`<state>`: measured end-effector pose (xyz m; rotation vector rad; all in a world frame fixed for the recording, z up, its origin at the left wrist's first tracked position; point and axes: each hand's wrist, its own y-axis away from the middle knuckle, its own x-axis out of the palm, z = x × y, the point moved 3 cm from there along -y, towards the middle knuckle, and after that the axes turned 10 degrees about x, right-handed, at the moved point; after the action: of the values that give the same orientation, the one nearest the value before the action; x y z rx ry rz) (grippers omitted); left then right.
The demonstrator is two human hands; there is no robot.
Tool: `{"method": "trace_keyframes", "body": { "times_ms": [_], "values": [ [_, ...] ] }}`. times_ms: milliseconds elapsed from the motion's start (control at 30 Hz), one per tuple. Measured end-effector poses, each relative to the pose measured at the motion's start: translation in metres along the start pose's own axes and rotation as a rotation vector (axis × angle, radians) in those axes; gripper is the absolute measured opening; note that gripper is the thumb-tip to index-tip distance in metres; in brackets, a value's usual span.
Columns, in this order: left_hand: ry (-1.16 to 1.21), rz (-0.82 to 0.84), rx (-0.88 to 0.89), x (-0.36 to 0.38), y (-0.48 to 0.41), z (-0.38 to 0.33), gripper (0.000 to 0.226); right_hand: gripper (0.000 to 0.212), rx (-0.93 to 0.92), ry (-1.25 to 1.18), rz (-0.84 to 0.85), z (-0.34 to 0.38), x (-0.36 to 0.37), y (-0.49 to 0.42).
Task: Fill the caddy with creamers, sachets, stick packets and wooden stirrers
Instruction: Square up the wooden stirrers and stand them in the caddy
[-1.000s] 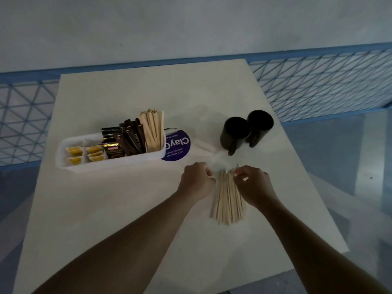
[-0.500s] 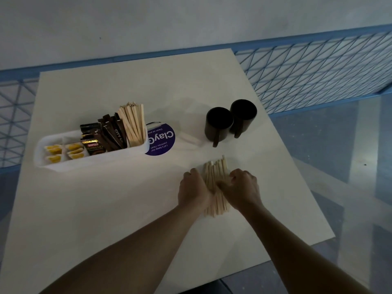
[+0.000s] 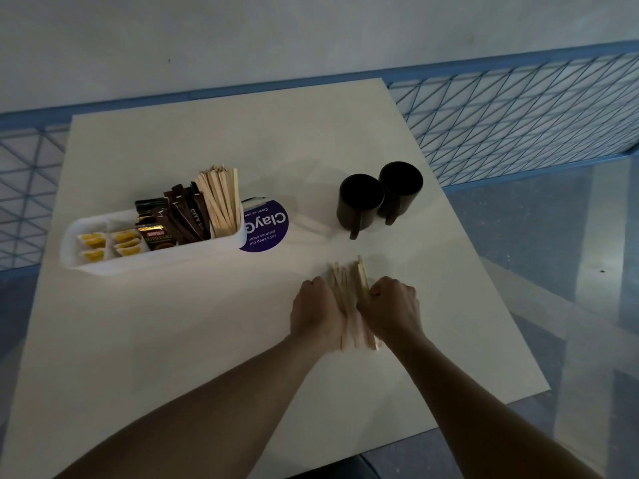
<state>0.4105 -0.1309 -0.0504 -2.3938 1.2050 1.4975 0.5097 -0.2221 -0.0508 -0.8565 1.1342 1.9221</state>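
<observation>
Wooden stirrers lie in a loose bundle on the pale tabletop, a little toward four o'clock of its middle, their far tips pointing to twelve. Both hands press in on the bundle from its sides. The left hand sits at the bundle's nine o'clock, fingers curled under and against the sticks; the right hand sits at its three o'clock, fingers likewise curled onto them. The sticks are squeezed between the two hands, with the near ends poking out by the wrists and slightly blurred. Whether the bundle is off the surface or resting on it I cannot tell.

At about ten o'clock from the hands stands the white caddy, long side running nine to three. Its nine o'clock compartments hold yellow creamers. Next toward three come dark sachets and brown stick packets leaning upright. The three o'clock end holds more stirrers standing on end, fanned a little.

Touching the caddy's three o'clock end is a round purple sticker with white lettering, partly hidden behind the caddy. Two black mugs stand side by side at twelve to one o'clock from the hands, touching each other, handles toward six.
</observation>
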Motion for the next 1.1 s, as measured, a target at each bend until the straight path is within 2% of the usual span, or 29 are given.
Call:
{"method": "trace_keyframes", "body": {
  "times_ms": [233,400,500,733,867,1100],
  "values": [
    [0.017,0.021,-0.051,0.001,0.003,-0.008,0.049,0.019,0.011,0.000,-0.004,-0.003,-0.002,-0.003],
    [-0.042,-0.004,-0.052,0.002,0.002,-0.011,0.032,0.031,0.006,-0.012,-0.013,-0.006,-0.002,-0.006],
    [-0.077,0.018,-0.032,0.000,0.000,-0.012,0.030,0.034,-0.026,0.031,-0.037,-0.006,0.000,-0.006],
    [-0.073,0.066,-0.020,-0.003,-0.002,-0.009,0.035,0.015,0.005,0.048,-0.016,0.001,0.001,-0.005],
    [-0.077,0.041,-0.020,-0.003,-0.002,-0.010,0.048,0.019,0.011,0.039,0.016,0.004,0.001,-0.006],
    [-0.128,0.053,0.007,-0.004,-0.004,-0.012,0.049,0.018,-0.015,0.101,-0.005,0.009,-0.003,-0.002]
  ]
}}
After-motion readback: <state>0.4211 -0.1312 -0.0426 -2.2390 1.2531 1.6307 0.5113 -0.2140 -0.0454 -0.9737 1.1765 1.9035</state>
